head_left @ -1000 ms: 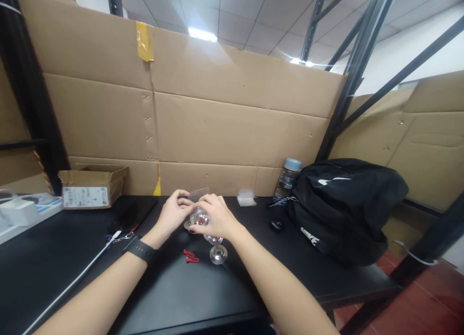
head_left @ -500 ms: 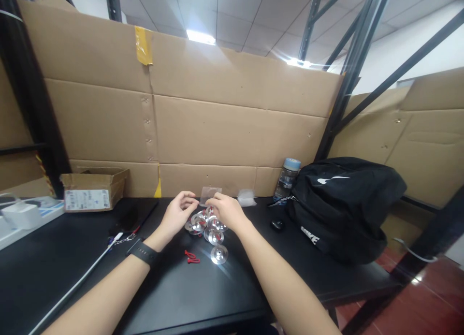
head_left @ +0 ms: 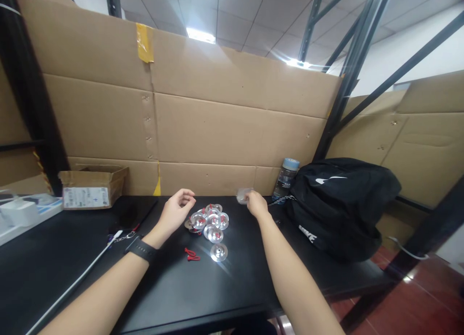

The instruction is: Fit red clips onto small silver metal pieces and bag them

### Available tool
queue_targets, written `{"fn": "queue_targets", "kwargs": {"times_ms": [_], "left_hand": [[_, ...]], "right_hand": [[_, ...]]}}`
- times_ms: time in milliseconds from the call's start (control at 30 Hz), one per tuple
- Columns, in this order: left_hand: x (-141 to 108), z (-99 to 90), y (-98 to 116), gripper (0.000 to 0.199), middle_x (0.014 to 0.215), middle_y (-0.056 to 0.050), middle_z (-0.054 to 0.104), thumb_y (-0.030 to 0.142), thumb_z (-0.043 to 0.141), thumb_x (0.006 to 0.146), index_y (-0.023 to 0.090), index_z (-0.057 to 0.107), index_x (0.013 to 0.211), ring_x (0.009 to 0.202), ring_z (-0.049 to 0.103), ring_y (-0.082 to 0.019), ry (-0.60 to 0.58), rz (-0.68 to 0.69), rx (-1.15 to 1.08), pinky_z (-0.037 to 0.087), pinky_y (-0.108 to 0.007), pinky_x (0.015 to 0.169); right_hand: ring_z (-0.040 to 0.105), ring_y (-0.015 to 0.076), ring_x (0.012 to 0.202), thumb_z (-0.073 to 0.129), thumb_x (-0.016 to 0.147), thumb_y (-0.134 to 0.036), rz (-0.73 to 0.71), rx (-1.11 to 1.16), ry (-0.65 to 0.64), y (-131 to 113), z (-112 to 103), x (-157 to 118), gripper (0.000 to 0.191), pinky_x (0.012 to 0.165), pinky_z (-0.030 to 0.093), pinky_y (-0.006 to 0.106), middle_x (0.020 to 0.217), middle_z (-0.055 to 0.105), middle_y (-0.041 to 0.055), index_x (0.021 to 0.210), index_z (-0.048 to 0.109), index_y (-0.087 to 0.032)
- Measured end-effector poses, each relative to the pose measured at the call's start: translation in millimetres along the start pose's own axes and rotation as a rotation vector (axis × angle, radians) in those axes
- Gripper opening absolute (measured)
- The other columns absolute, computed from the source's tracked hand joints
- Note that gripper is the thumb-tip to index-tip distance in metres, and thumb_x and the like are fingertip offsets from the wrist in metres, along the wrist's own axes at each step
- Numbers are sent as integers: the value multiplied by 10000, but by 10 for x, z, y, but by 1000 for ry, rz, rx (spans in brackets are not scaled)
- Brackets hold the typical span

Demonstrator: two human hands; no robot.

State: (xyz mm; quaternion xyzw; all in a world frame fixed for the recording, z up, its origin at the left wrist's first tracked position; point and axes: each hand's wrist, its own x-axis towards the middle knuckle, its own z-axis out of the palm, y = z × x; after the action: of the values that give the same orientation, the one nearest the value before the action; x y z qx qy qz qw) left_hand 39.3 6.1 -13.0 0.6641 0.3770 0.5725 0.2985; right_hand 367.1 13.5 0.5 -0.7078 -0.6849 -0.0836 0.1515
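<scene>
My right hand [head_left: 257,203] is closed at the edge of a small clear plastic bag [head_left: 243,196] lying near the back of the black table. Its fingertips are partly hidden from me. Left of the middle, my left hand [head_left: 179,208] hovers with loosely bent fingers, thumb a little apart, and nothing visible in it. Just right of that hand lies a heap of shiny metal discs [head_left: 213,220], like small cymbals, with red bits among them. One separate disc [head_left: 219,252] lies in front of the heap. Two red cord loops [head_left: 192,254] rest to its left.
At the right stand a black backpack [head_left: 344,204] and a bottle with a blue lid [head_left: 286,179]. On the left are an opened cardboard box [head_left: 94,190], a white power strip [head_left: 29,219] and a white cable [head_left: 76,279]. A cardboard wall [head_left: 232,127] closes off the back.
My right hand has moved right, from above the discs to the plastic bag by the bottle. The clear bag that stood between my hands is gone from there. My left hand has hardly moved.
</scene>
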Motion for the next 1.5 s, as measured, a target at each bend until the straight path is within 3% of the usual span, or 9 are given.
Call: {"fn": "queue_targets", "kwargs": {"times_ms": [233, 400, 567, 833, 933, 1067, 1267, 1367, 1500], "left_hand": [[-10, 11, 22, 221, 844, -31, 696, 311, 673, 782, 190, 628, 962, 791, 674, -182, -11, 12, 40, 499, -277, 716], [-33, 30, 58, 243, 825, -24, 695, 305, 674, 780, 194, 617, 989, 779, 675, -182, -9, 18, 46, 500, -275, 716], [-47, 23, 85, 252, 840, -24, 695, 281, 643, 799, 198, 590, 1031, 797, 683, -186, -22, 28, 64, 504, -277, 712], [-53, 20, 103, 238, 852, -23, 693, 289, 646, 804, 206, 595, 1021, 797, 682, -185, -33, 41, 55, 507, -279, 723], [-59, 27, 108, 242, 857, -21, 695, 288, 651, 797, 210, 599, 1020, 799, 683, -184, -36, 44, 39, 507, -278, 728], [-60, 28, 116, 292, 818, -9, 696, 287, 648, 794, 214, 566, 1065, 777, 680, -182, -23, 44, 19, 503, -279, 722], [-55, 27, 121, 300, 772, 6, 696, 280, 607, 814, 216, 534, 1099, 716, 670, -175, -37, 20, -10, 504, -289, 713], [-62, 30, 120, 304, 758, 8, 692, 280, 590, 824, 217, 519, 1113, 703, 671, -176, -38, 15, -7, 505, -290, 699], [-76, 36, 150, 346, 740, 21, 679, 276, 578, 832, 224, 484, 1161, 689, 670, -175, -27, 9, -7, 506, -289, 692]], "right_hand": [[509, 273, 1202, 487, 894, -147, 73, -61, 4, -18, 145, 16, 364, 960, 377, 354, 1270, 609, 134, 1200, 676, -199], [431, 329, 1262, 517, 895, -325, 89, -81, -60, -73, 186, 10, 458, 1007, 321, 453, 1356, 545, 164, 1330, 582, -196], [401, 347, 1281, 463, 919, -437, 109, -72, -153, -123, 203, 32, 445, 999, 303, 509, 1383, 503, 164, 1274, 617, -215], [423, 323, 1286, 438, 939, -451, 85, -17, -182, -107, 255, 30, 417, 999, 320, 525, 1397, 511, 151, 1218, 640, -216], [430, 325, 1296, 444, 938, -463, 100, 2, -179, -92, 271, 34, 473, 1000, 323, 543, 1434, 502, 149, 1337, 554, -234], [395, 328, 1350, 390, 965, -511, 148, 64, -144, -80, 299, 51, 631, 1025, 294, 574, 1520, 433, 161, 1528, 296, -243], [357, 319, 1397, 160, 1008, -555, 189, 99, -154, -65, 315, 95, 622, 1050, 251, 618, 1579, 373, 109, 1584, 147, -321], [387, 309, 1376, 120, 1021, -505, 202, 111, -142, -38, 324, 111, 588, 1058, 239, 616, 1570, 394, 88, 1584, 158, -339], [473, 284, 1280, 231, 1016, -288, 160, 86, -91, 0, 355, 119, 584, 1036, 248, 594, 1496, 495, 61, 1575, 117, -413]]}}
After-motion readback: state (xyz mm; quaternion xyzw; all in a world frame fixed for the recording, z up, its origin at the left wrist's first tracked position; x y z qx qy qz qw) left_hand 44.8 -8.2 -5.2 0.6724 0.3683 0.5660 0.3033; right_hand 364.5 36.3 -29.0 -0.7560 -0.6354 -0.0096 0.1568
